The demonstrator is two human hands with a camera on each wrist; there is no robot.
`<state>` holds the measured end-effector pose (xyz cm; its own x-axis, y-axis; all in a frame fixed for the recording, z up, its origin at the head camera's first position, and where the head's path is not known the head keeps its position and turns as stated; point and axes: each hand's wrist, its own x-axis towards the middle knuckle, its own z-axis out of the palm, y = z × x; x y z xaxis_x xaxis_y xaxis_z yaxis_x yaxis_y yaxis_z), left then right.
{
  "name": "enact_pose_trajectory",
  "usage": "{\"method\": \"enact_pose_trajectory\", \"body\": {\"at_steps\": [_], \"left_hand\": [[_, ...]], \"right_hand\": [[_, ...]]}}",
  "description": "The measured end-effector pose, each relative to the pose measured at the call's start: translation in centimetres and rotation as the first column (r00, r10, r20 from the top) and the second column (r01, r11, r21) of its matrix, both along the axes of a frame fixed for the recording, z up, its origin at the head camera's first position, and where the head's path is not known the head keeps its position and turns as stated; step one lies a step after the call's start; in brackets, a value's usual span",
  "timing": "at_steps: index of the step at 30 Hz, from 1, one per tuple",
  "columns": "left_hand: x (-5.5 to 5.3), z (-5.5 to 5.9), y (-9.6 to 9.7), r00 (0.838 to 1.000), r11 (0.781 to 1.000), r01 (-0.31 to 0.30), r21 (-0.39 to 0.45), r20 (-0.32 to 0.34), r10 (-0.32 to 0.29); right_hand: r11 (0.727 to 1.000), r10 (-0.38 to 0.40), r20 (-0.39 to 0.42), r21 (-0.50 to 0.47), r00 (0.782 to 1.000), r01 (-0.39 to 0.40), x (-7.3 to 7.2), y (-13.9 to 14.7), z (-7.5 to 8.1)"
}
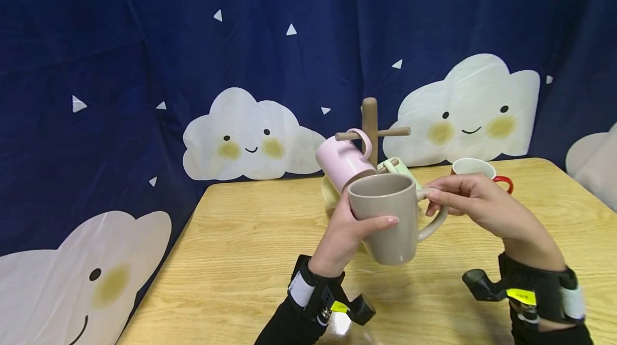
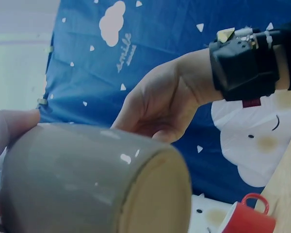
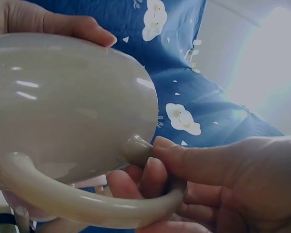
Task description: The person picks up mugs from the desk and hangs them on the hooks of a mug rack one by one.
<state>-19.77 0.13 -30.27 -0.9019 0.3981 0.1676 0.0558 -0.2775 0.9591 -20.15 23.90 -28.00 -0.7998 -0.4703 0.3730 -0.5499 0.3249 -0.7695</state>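
A grey-beige mug [image 1: 392, 227] is held up over the table between both hands, its rim upward and its handle to the right. My left hand [image 1: 344, 232] grips its body from the left, thumb across the front. With thumb and fingers, my right hand [image 1: 474, 203] pinches the upper part of the handle [image 3: 87, 206]. Just behind stands a wooden mug tree [image 1: 369, 114], its lower part hidden by mugs. A pink mug [image 1: 343, 162] hangs tilted on one peg by its handle. A pale green mug [image 1: 402, 170] is on a lower peg, partly covered by the grey mug.
A red mug with a white inside [image 2: 247, 221] stands at the back right of the wooden table [image 1: 241, 238], partly behind my right hand. Left of the mug tree, a pale yellow mug [image 1: 330, 190] shows in part. A blue curtain [image 1: 289, 66] with clouds hangs behind.
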Motion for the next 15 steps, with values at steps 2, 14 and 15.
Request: {"method": "enact_pose_trajectory", "body": {"at_steps": [2,14,15], "left_hand": [[0.1,-0.2,0.2,1.000,1.000,-0.006,0.025,-0.012,0.006],[1.3,-1.1,5.8,0.969,0.908,-0.170,0.384,-0.104,0.226],[1.4,-1.1,6.6,0.957,0.888,-0.202,0.412,-0.108,0.268]], "right_hand": [[1.000,0.014,0.005,-0.006,1.000,-0.014,-0.2,0.3,0.0],[0.533,0.082,0.151,-0.842,0.985,0.085,-0.9,4.7,-0.7],[0.488,0.097,0.140,-0.869,0.985,0.075,-0.8,5.1,-0.8]]}}
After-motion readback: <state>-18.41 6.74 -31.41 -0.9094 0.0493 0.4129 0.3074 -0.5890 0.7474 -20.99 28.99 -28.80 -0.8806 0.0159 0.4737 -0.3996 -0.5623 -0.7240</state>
